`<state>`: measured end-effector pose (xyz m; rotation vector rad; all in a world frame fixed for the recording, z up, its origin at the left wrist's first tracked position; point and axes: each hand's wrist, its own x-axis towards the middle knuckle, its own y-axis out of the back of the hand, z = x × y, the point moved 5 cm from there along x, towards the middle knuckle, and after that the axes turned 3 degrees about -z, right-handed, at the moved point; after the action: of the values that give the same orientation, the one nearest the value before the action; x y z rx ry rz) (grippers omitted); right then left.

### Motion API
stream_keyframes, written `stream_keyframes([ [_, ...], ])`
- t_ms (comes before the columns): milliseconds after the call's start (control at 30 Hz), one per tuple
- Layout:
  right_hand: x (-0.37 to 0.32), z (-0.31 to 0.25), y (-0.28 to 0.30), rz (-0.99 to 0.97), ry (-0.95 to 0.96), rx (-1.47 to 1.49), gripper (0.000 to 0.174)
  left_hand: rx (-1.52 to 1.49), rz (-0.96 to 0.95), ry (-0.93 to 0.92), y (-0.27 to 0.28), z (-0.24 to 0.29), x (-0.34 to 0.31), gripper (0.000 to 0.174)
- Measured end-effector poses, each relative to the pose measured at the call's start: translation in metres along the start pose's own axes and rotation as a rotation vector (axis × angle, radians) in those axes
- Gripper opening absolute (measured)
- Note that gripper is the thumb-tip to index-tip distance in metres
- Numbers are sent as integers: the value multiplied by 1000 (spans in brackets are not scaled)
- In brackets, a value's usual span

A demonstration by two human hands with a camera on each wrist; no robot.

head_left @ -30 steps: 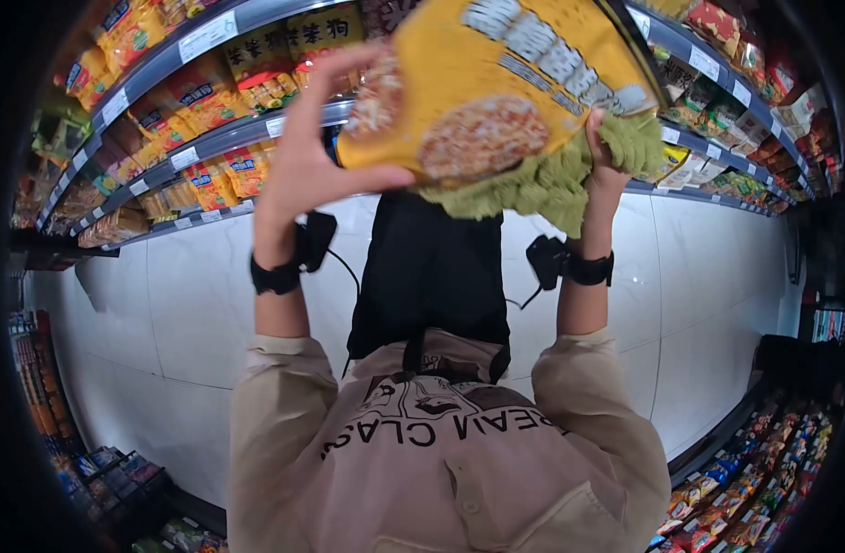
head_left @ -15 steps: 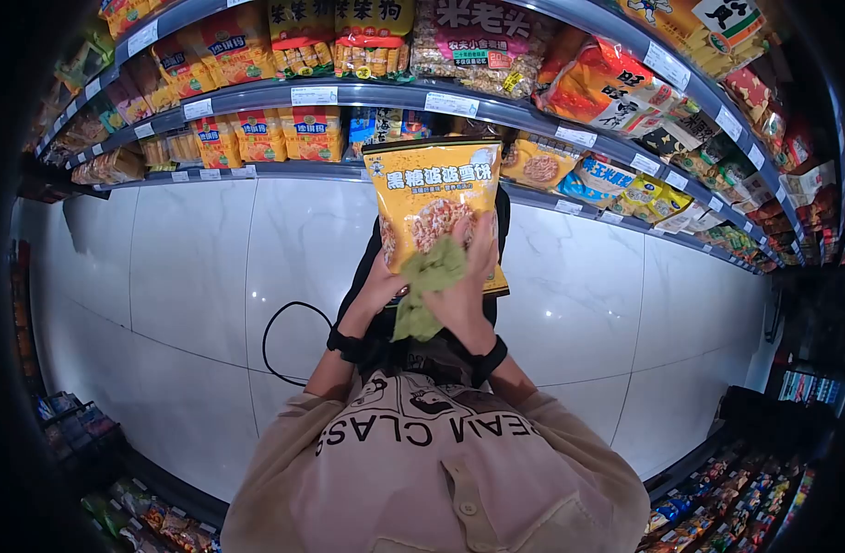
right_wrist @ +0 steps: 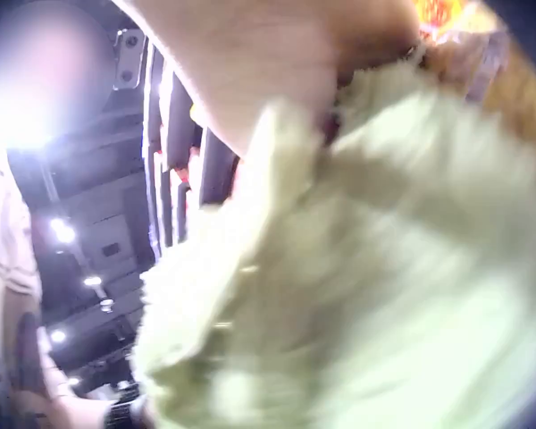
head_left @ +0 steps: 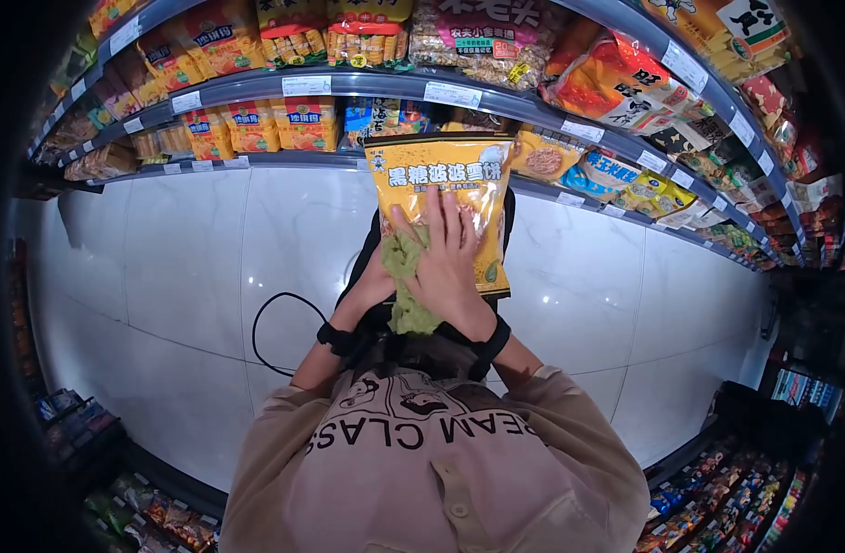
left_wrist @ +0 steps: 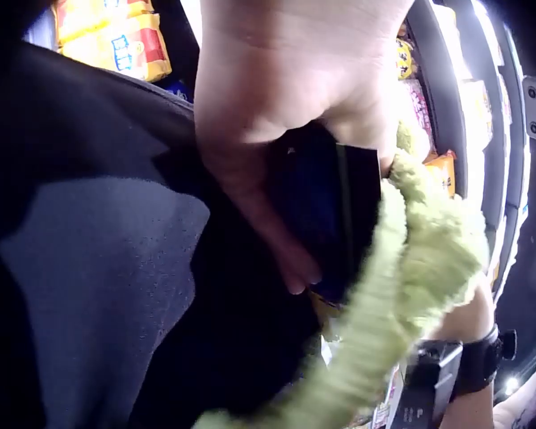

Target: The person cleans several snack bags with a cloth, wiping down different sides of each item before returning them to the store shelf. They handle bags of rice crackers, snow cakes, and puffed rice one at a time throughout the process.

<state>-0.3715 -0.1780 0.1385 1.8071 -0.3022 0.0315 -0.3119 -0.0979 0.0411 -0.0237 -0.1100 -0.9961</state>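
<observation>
A yellow snack bag (head_left: 445, 175) with a dark top edge is held in front of the person's legs, its printed face up. At its lower left the left hand (head_left: 375, 278) grips the edge, partly hidden; in the left wrist view that hand (left_wrist: 290, 98) curls round a dark part of the bag (left_wrist: 317, 210). Flat on the bag's front lies the right hand (head_left: 448, 272), fingers straight and spread. A crumpled green cloth (head_left: 411, 309) lies by its thumb and palm and hangs below. Blurred cloth (right_wrist: 366, 268) fills much of the right wrist view, beneath the right hand (right_wrist: 268, 54).
Curved shelves (head_left: 349, 85) of packaged snacks run across the front and right side. A similar yellow bag (head_left: 542, 158) lies on the lower shelf. Pale tiled floor (head_left: 183, 267) surrounds the person, a black cable loop (head_left: 257, 323) hangs at left, and more goods stand behind at right.
The bag has come down from near the shelves and turned top edge forward. The right hand has gone from its edge to its front, with the cloth, its fingers now more spread.
</observation>
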Motion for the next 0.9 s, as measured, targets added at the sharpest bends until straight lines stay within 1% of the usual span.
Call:
stream_keyframes([
  [33, 2, 6, 3, 2, -4, 6, 69, -147, -16, 117, -3, 5, 1, 72],
  [67, 2, 25, 15, 81, -123, -7, 68, -297, -29, 237, -5, 5, 0, 73],
  [100, -1, 46, 28, 154, -243, -22, 68, -346, -42, 383, -3, -2, -6, 74],
  [133, -1, 68, 34, 154, -347, 3, 69, -350, -48, 395, -2, -5, -9, 74],
  [200, -8, 86, 28, 168, -411, 0, 69, -330, -30, 346, -2, -7, -7, 73],
  [233, -6, 68, 28, 116, -314, 2, 68, -289, -55, 460, 0, -9, -8, 72],
  [267, -4, 39, 24, 62, -211, 4, 67, -366, -126, 652, 0, -18, -11, 70],
  [333, -5, -16, 3, -105, 111, 180, 65, -23, -291, 317, 7, -33, -10, 72],
  [367, 0, -22, -2, -103, 113, 172, 65, -25, -291, 309, 4, -32, -6, 72],
  [433, 8, -28, -10, -114, 111, 177, 66, -179, -233, 302, -2, -24, 5, 72],
  [467, 13, -25, -4, -110, 107, 184, 66, -254, -208, 310, -6, -18, 6, 72],
  [533, 24, 2, 14, -60, -41, 125, 64, -402, -161, 340, -13, -6, 1, 72],
  [600, 18, 42, 33, 137, -135, 254, 52, -549, -93, 342, -12, 6, 4, 73],
  [633, 12, 69, 37, 211, -205, 275, 52, -628, -54, 336, -11, 11, 5, 73],
  [667, 0, 95, 38, 280, -282, 296, 53, -631, -47, 338, -9, 17, 6, 73],
  [733, -32, 128, 43, 382, -433, 353, 53, -415, -130, 537, -9, 18, 7, 73],
  [767, -51, 148, 25, 354, -509, 649, 48, -322, 0, 156, -7, 7, 7, 65],
  [800, -67, 159, 8, 322, -580, 946, 43, -322, -7, 160, -7, 16, 7, 65],
  [833, -70, 145, 6, 228, -702, 1400, 37, -404, -23, 312, -6, 26, 8, 62],
  [867, -87, 127, -9, 114, -892, 1859, 50, -482, -39, 464, -7, 28, 6, 59],
  [900, -91, 110, -11, 85, -798, 1811, 64, -545, -94, 394, -5, 30, 6, 56],
])
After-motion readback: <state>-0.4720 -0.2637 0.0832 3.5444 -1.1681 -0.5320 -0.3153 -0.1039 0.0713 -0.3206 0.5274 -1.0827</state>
